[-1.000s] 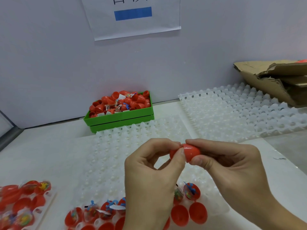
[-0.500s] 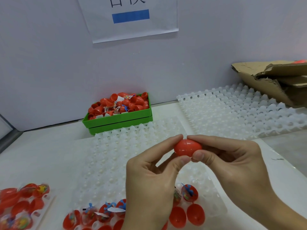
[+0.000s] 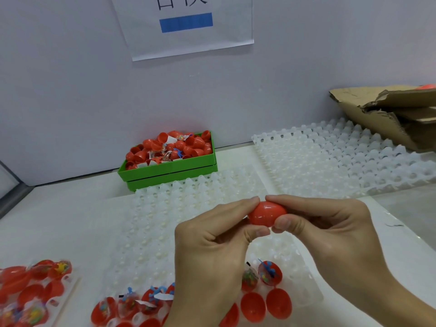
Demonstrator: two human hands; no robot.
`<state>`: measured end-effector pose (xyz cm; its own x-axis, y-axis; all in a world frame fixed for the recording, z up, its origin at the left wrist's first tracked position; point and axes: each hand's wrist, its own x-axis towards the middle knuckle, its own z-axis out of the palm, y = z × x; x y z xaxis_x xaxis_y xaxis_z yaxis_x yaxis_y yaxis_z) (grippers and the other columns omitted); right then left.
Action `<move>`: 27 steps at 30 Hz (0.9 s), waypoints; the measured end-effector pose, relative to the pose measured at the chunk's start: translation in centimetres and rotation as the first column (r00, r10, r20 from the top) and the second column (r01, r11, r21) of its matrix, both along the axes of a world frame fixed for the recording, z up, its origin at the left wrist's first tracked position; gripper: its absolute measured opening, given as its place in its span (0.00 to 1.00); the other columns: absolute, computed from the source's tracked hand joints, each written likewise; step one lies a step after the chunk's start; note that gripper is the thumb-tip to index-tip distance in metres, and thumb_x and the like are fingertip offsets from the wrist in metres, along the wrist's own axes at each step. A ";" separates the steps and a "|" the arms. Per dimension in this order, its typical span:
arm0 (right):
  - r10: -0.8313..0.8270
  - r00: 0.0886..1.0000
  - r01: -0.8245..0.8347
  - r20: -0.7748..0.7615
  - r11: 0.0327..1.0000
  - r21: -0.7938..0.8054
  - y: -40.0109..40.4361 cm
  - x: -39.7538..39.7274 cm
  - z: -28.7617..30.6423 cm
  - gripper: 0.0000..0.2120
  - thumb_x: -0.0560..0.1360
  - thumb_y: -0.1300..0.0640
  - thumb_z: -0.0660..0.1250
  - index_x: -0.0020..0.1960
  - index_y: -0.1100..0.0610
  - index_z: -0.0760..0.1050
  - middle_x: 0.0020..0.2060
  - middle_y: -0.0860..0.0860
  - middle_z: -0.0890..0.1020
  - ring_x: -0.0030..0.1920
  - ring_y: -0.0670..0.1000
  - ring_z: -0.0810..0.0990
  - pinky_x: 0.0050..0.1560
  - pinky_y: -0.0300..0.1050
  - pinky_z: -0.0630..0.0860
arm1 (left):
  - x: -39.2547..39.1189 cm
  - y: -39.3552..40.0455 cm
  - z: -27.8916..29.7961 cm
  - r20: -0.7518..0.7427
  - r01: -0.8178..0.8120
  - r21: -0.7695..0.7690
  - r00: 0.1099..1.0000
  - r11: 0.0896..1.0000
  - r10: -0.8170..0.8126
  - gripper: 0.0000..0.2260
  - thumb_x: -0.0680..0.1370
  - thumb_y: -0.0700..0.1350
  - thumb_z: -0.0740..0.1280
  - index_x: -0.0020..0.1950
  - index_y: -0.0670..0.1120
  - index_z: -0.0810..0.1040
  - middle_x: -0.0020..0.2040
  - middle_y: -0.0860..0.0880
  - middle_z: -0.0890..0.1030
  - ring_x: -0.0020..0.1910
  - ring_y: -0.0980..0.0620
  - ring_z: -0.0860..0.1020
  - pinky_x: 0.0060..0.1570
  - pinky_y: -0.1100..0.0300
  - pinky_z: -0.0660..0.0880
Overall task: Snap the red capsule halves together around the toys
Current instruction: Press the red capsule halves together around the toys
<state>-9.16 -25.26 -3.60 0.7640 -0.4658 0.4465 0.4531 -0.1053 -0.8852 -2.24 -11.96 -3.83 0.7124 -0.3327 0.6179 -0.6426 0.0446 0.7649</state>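
A red capsule (image 3: 267,213) is held in the air above the white dimpled tray (image 3: 188,223), between the two hands. The left hand (image 3: 212,251) pinches its left end with thumb and forefinger curled round it; the right hand (image 3: 330,232) pinches the right end in the same way, so both sets of fingers are closed on the capsule. The shell is judged to be light, thin and stiff, with a glossy surface that may slip under pressure. It is best taken by the rounded ends, so that the force runs along its length and the seam is left free.

Compared with the frame one second earlier, more of the capsule is now seen: it was then largely covered by the left thumb, and it is now shown as a whole egg shape with no gap visible, so the halves are judged to be joined or very nearly so. The hands are placed much as they were half a second ago.

On the near edge of the tray, open halves (image 3: 278,303) and halves filled with toys (image 3: 270,273) are waiting. A green bin (image 3: 169,171) of further parts stands at the wall on the tabletop (image 3: 59,220).
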 end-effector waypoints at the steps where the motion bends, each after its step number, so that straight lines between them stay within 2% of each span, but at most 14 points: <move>1: 0.008 1.000 -0.008 0.000 1.000 0.007 0.0 0.0 0.0 0.15 0.61 0.61 0.73 0.45 0.46 0.85 0.36 0.49 0.87 0.35 0.48 0.86 0.38 0.34 0.80 | 0.1 0.0 0.0 0.049 -0.020 0.032 0.999 0.999 0.019 0.20 0.64 0.40 0.78 0.53 0.55 0.83 0.45 0.66 0.84 0.47 0.65 0.83 0.46 0.72 0.77; 3: 0.020 1.000 -0.020 -0.009 1.000 0.007 -0.1 0.1 -0.1 0.15 0.61 0.60 0.73 0.44 0.45 0.86 0.37 0.48 0.87 0.34 0.48 0.86 0.36 0.35 0.80 | 0.2 0.1 0.0 0.160 -0.063 0.085 0.986 0.994 0.049 0.22 0.66 0.38 0.77 0.58 0.51 0.80 0.47 0.67 0.83 0.48 0.65 0.82 0.48 0.72 0.76; 5: 0.027 0.999 -0.027 -0.017 1.000 -0.004 -0.1 0.2 -0.1 0.15 0.61 0.60 0.73 0.43 0.44 0.85 0.37 0.48 0.87 0.34 0.47 0.85 0.35 0.35 0.80 | 0.4 0.1 -0.3 0.242 -0.089 0.108 0.968 0.990 0.061 0.20 0.67 0.36 0.75 0.58 0.47 0.80 0.48 0.63 0.84 0.48 0.64 0.82 0.49 0.73 0.76; 9: 0.024 0.999 -0.025 -0.036 0.999 -0.039 0.0 0.3 -0.7 0.17 0.61 0.61 0.73 0.44 0.42 0.85 0.37 0.46 0.87 0.34 0.46 0.85 0.35 0.34 0.80 | 0.7 0.2 -0.8 0.243 -0.100 0.088 0.967 0.991 0.076 0.20 0.68 0.34 0.73 0.58 0.45 0.79 0.51 0.59 0.83 0.45 0.62 0.83 0.46 0.72 0.77; 11: 0.055 0.997 -0.058 -0.051 0.997 -0.043 0.0 0.3 -0.9 0.16 0.62 0.59 0.72 0.46 0.41 0.84 0.39 0.46 0.87 0.36 0.46 0.86 0.37 0.34 0.80 | 0.9 0.3 -1.1 0.175 -0.095 0.074 0.981 0.993 0.081 0.19 0.69 0.32 0.72 0.57 0.46 0.81 0.49 0.59 0.84 0.43 0.61 0.83 0.45 0.70 0.78; 14: 0.129 0.988 -0.132 -0.083 0.991 -0.035 -0.3 0.4 -0.7 0.14 0.66 0.56 0.70 0.48 0.43 0.84 0.42 0.47 0.88 0.40 0.48 0.87 0.40 0.35 0.81 | 1.2 0.4 -1.5 0.013 -0.056 0.058 0.998 0.997 0.056 0.20 0.69 0.27 0.73 0.50 0.52 0.86 0.44 0.59 0.86 0.46 0.61 0.83 0.46 0.69 0.79; 16: 0.147 0.985 -0.145 -0.095 0.989 0.025 -0.8 0.6 -0.8 0.12 0.66 0.56 0.72 0.47 0.45 0.85 0.42 0.49 0.88 0.41 0.49 0.87 0.40 0.35 0.81 | 1.1 0.4 -1.3 -0.070 -0.003 0.028 0.997 1.000 0.005 0.21 0.69 0.28 0.73 0.47 0.55 0.86 0.45 0.59 0.86 0.48 0.62 0.83 0.47 0.70 0.78; 18: 0.232 0.966 -0.217 -0.118 0.968 0.127 -1.2 0.8 -0.9 0.12 0.64 0.49 0.77 0.47 0.48 0.87 0.44 0.53 0.88 0.44 0.52 0.87 0.42 0.37 0.81 | 0.9 0.3 -0.9 -0.145 0.075 -0.037 0.986 0.997 -0.080 0.17 0.68 0.33 0.74 0.47 0.54 0.87 0.48 0.57 0.86 0.52 0.61 0.82 0.49 0.70 0.78; 20: 0.402 0.905 -0.348 -0.136 0.887 0.304 -1.7 0.9 -1.3 0.24 0.59 0.44 0.82 0.50 0.56 0.86 0.49 0.57 0.86 0.49 0.55 0.86 0.45 0.40 0.81 | 0.6 0.3 -0.5 -0.214 0.144 -0.083 0.964 0.986 -0.158 0.14 0.67 0.39 0.73 0.49 0.55 0.87 0.53 0.58 0.85 0.58 0.61 0.80 0.52 0.70 0.77; 22: 0.578 0.809 -0.485 -0.106 0.759 0.434 -1.9 0.9 -1.5 0.29 0.62 0.46 0.81 0.57 0.61 0.82 0.53 0.60 0.85 0.55 0.57 0.84 0.51 0.43 0.80 | 0.5 0.2 -0.4 -0.250 0.186 -0.078 0.947 0.979 -0.200 0.14 0.69 0.41 0.72 0.50 0.54 0.86 0.57 0.60 0.84 0.61 0.63 0.78 0.54 0.72 0.75; 24: 0.667 0.743 -0.561 -0.050 0.662 0.496 -1.9 0.9 -1.6 0.28 0.66 0.49 0.79 0.60 0.65 0.80 0.54 0.62 0.84 0.57 0.59 0.83 0.55 0.44 0.79 | 0.5 0.3 -0.5 -0.292 0.215 -0.060 0.930 0.975 -0.223 0.12 0.71 0.39 0.71 0.51 0.51 0.86 0.58 0.60 0.83 0.61 0.64 0.78 0.54 0.74 0.73; 25: 0.671 0.741 -0.565 -0.026 0.643 0.517 -1.9 0.9 -1.6 0.27 0.66 0.51 0.79 0.59 0.66 0.80 0.54 0.63 0.84 0.58 0.59 0.83 0.56 0.44 0.79 | 0.5 0.3 -0.6 -0.306 0.223 -0.034 0.926 0.974 -0.223 0.13 0.73 0.37 0.71 0.53 0.51 0.86 0.58 0.61 0.83 0.62 0.64 0.77 0.54 0.75 0.73; 27: 0.629 0.777 -0.528 -0.014 0.663 0.531 -1.8 1.0 -1.8 0.23 0.67 0.54 0.77 0.57 0.67 0.81 0.54 0.64 0.83 0.60 0.59 0.82 0.56 0.43 0.79 | 0.4 0.3 -0.8 -0.332 0.257 0.012 0.913 0.966 -0.239 0.13 0.76 0.40 0.72 0.58 0.51 0.84 0.58 0.59 0.83 0.62 0.61 0.78 0.58 0.70 0.74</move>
